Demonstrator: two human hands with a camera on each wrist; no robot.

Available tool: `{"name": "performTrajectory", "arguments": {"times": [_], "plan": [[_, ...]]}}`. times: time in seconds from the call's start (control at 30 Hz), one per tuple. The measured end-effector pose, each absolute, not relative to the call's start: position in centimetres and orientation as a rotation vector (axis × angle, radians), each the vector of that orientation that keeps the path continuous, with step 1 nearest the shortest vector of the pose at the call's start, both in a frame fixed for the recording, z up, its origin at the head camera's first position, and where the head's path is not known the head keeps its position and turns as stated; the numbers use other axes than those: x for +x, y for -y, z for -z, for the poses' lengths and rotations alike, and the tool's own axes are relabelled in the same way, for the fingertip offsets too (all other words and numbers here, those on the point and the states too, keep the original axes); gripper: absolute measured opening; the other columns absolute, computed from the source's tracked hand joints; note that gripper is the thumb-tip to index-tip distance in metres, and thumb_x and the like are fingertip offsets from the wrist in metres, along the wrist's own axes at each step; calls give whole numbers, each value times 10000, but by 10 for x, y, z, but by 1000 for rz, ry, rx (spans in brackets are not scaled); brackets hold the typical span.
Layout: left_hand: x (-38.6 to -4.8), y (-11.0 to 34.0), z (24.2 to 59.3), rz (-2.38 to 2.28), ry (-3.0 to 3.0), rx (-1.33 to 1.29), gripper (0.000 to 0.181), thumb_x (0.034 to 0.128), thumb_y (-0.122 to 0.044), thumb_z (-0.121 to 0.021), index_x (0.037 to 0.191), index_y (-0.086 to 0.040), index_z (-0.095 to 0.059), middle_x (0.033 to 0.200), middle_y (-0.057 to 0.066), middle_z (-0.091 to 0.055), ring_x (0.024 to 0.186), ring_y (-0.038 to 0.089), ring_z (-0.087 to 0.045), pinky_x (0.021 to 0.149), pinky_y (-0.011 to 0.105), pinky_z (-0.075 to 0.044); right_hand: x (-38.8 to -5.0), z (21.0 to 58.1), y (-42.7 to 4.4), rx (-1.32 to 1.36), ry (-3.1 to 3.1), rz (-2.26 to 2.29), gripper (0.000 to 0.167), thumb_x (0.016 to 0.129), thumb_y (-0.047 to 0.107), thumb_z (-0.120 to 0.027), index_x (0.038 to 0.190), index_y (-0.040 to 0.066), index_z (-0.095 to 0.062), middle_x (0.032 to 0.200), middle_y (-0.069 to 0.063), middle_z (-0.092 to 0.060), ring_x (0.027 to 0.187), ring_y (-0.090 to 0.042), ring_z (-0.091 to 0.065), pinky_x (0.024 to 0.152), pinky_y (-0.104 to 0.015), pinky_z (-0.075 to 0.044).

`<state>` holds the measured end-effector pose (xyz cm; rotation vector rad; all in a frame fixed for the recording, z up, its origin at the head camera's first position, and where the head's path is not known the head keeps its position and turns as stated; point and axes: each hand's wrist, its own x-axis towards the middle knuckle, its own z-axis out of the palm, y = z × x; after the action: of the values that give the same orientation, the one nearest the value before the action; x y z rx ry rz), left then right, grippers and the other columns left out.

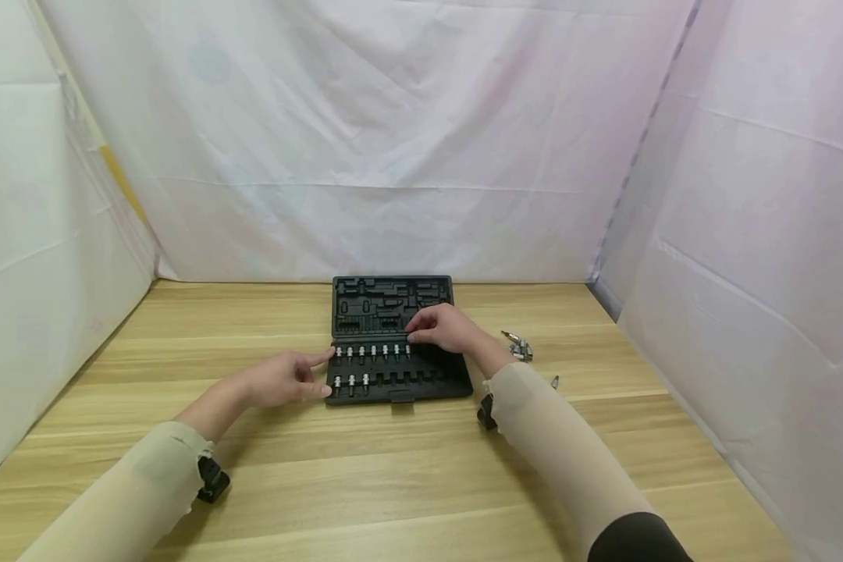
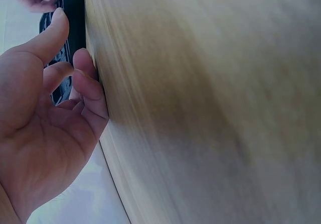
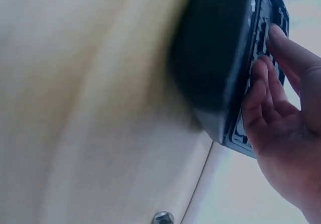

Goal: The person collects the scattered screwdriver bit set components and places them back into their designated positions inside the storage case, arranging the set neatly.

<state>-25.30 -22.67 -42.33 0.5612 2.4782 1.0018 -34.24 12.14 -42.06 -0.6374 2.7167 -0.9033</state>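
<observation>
A black, rectangular moulded-plastic tool case (image 1: 457, 384) is lying unfolded near the far side of the pale, wood-grained surface (image 1: 288, 492), its recessed black lid (image 1: 354, 304) facing the white fabric backdrop (image 1: 393, 140). The left hand (image 1: 291, 380) is spreading thumb and forefinger wide along the case's left edge, the thumb touching the near corner and the forefinger reaching the upper row, probably to keep the light case from sliding; its other fingers are curling inward. The right hand (image 1: 446, 328) is arching over the right end of the upper row, fingertips narrow and close together, perhaps because the slots are small and call for a fine touch; whether they are pinching anything, I cannot tell.

Seven small silver metal socket bits (image 1: 374, 353) are standing in line in the upper row, and three silver lower-row bits (image 1: 352, 382) are filling the left slots below, each recess presumably keeping its piece upright and apart. A loose silver cluster of metal bits (image 1: 520, 351) is lying right of the case, seemingly within easy reach, while one slim metal bit (image 1: 555, 382) is peeking out beside the beige right sleeve (image 1: 555, 445).
</observation>
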Motion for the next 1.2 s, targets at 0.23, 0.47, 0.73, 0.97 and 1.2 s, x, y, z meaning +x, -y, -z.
{"name": "performTrajectory", "arguments": {"times": [0.23,0.47,0.73,0.97,1.2], "plan": [[-254,227,427,-982,-2488,579,854,1030,-337,-784,1721,-112,-335,1086,167,-712,750,164,-512,642,278,-484,-349,421,-119,-658,-2721,801,370,1018,319,-819,1364,201,-762,1389,-62,-709,1306,-273,-651,1103,-484,-553],[-250,229,426,-1009,-2475,585,864,1033,-318,-781,1726,-97,-315,942,80,-662,764,183,-503,636,281,-468,-349,427,-114,-651,-2727,789,441,984,347,-857,1384,218,-723,1409,-86,-630,1309,-283,-605,1140,-501,-513],[-254,227,426,-975,-2488,580,854,1030,-337,-783,1724,-121,-335,940,83,-664,770,176,-515,649,278,-484,-346,428,-115,-599,-2739,788,439,992,324,-848,1395,220,-709,1417,-93,-606,1296,-280,-590,1147,-503,-501],[-253,227,426,-993,-2479,576,862,1023,-335,-789,1723,-122,-334,992,91,-700,782,181,-527,658,281,-489,-343,425,-115,-599,-2720,809,434,1003,283,-839,1410,208,-708,1468,-115,-591,1349,-302,-582,1163,-511,-498],[-254,227,426,-993,-2473,575,861,1027,-333,-785,1724,-118,-327,965,89,-691,767,174,-523,653,277,-487,-345,424,-125,-640,-2691,881,400,1037,290,-798,1416,192,-714,1462,-92,-631,1279,-278,-643,1086,-477,-558]]}}
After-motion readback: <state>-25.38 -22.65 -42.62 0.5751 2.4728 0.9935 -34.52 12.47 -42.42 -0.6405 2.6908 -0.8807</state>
